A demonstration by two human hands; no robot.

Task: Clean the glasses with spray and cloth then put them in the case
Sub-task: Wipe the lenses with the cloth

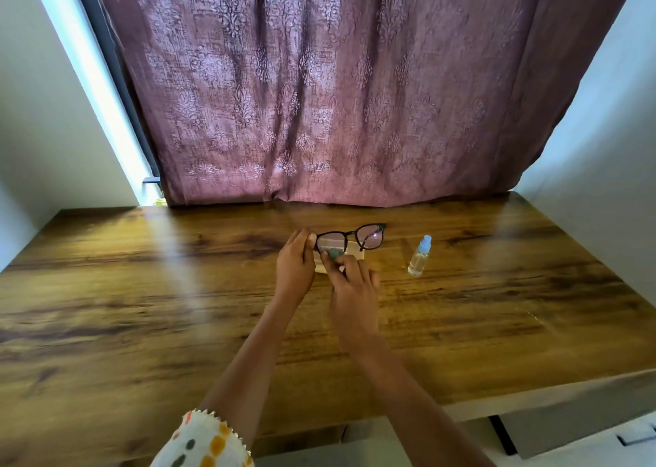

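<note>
Now left hand (296, 262) pinches glasses (349, 233) while right hand (353, 285) pinches cloth (333, 253) against lens (332, 242).

We saw the dark-framed glasses (349, 237) raised just above the table (142, 289), midway along its far edge, the left hand (294, 264) pinching their left end. The right hand (351, 289) pinched a small greenish cloth (333, 252) against the left lens. The pale case (356, 252) lay beneath, mostly hidden. The clear, blue-capped spray bottle (420, 256) stood nearer the right edge.
</note>
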